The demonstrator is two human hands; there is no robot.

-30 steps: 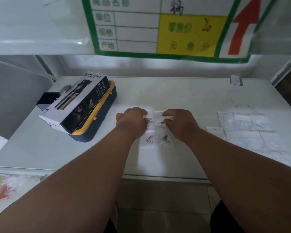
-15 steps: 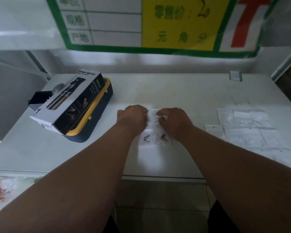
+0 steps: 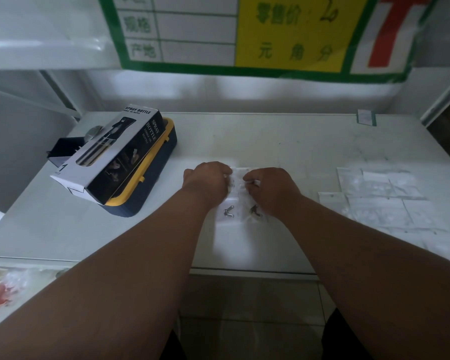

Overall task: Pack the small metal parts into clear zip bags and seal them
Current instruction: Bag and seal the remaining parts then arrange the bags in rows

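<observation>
Near the middle of the white table (image 3: 283, 141), somewhat toward its front edge, two clear zip bags (image 3: 240, 201) lie side by side, their mouths pointing at the back edge and their closed bottoms toward the person. The left hand (image 3: 205, 181) curls its fingers onto the mouth end of the left bag, and the right hand (image 3: 269, 189) does the same on the right one; both look to be pinching the zip strips, though the fingertips are hidden under the knuckles, so the exact contact cannot be made out. The small metal parts (image 3: 228, 212) sit low in the bags, a second cluster of them just beside on the right, both nearer the front edge than the hands. What matters for the seal is that each zip strip runs left to right across its bag, directly under the fingers, so the likely move is a sideways press along it, each hand serving its own bag. Toward the right edge lies a spread of flat bags (image 3: 382, 201). Toward the left edge a spray bottle box (image 3: 115, 154) rests tilted on a blue and yellow case (image 3: 151, 188).
</observation>
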